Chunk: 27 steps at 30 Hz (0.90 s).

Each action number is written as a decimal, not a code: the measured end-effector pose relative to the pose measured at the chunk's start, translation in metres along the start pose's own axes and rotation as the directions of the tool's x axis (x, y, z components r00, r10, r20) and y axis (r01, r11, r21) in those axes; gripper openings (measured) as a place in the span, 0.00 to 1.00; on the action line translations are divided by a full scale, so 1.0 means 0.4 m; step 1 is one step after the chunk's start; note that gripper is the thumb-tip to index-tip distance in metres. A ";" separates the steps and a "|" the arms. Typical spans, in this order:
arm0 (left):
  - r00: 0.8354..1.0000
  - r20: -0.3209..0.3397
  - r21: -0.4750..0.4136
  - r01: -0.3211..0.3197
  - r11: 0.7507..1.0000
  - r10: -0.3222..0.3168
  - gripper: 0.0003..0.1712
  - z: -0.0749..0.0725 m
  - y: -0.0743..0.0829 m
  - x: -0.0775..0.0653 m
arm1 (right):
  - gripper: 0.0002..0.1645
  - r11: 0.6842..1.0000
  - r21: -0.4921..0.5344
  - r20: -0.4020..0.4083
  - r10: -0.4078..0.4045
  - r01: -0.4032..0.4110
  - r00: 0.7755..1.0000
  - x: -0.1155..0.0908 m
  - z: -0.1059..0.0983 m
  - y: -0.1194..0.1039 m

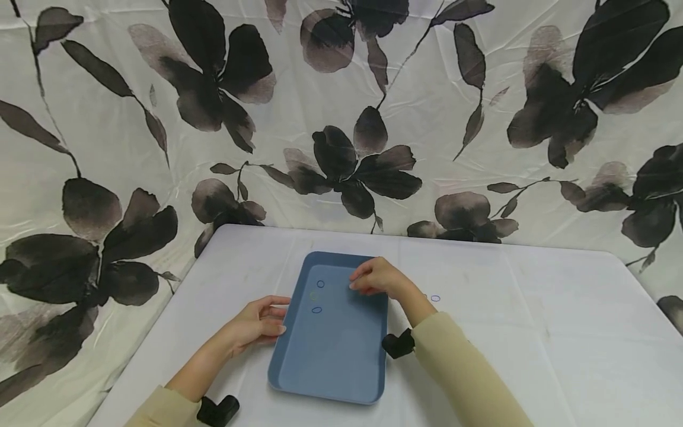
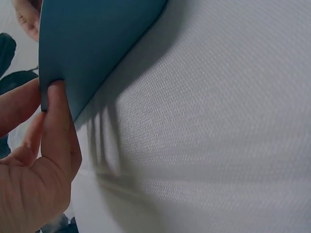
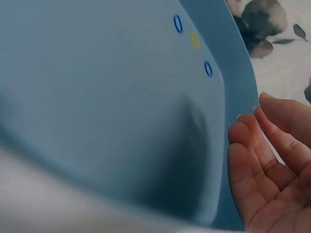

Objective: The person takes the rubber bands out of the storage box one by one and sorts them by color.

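Observation:
A blue rectangular tray (image 1: 331, 362) lies lengthwise on the white table. My left hand (image 1: 255, 323) holds its left rim; in the left wrist view, fingers (image 2: 57, 116) lie on both sides of the wall. Over the upper right of the tray is my right hand (image 1: 379, 277), thumb and index fingertips close together. No object shows between them, and I cannot tell whether a tiny one is pinched there. Inside the tray, a blue ring (image 1: 320, 284), a yellow ring (image 1: 313, 295) and another blue ring (image 1: 317, 310) form a short row on the left.
Right of the tray, a small blue ring (image 1: 436, 298) lies on the white table (image 1: 512, 332), with another ring partly hidden by the right forearm. Behind the table hangs a white cloth (image 1: 427, 89) with dark flowers. Black wrist mounts (image 1: 398, 344) sit by the cream sleeves.

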<state>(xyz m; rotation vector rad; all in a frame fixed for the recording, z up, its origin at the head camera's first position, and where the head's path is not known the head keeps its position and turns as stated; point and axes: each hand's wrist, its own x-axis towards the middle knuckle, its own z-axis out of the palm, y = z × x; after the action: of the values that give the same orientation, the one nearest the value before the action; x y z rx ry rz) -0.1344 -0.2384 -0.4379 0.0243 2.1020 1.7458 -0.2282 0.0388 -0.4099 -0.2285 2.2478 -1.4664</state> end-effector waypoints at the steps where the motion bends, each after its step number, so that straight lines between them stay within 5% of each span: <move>1: 1.000 0.000 0.002 -0.002 1.000 0.002 0.37 -0.001 -0.001 0.000 | 0.13 1.000 -0.011 0.001 -0.007 0.007 1.000 0.002 0.009 -0.002; 15: 1.000 0.012 0.001 -0.024 1.000 0.024 0.36 -0.001 -0.003 -0.001 | 0.10 0.991 -0.108 0.053 -0.074 0.080 0.996 0.029 0.111 -0.015; 27: 0.999 0.022 0.004 -0.028 1.000 0.028 0.36 -0.003 -0.004 -0.002 | 0.08 0.970 -0.208 -0.006 -0.127 0.123 0.992 0.042 0.183 0.007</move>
<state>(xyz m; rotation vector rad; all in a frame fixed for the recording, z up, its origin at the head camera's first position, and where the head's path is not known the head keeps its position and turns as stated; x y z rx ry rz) -0.1337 -0.2400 -0.4389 0.0740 2.0989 1.7494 -0.2101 -0.0266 -0.4419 -0.4297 2.4416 -1.2974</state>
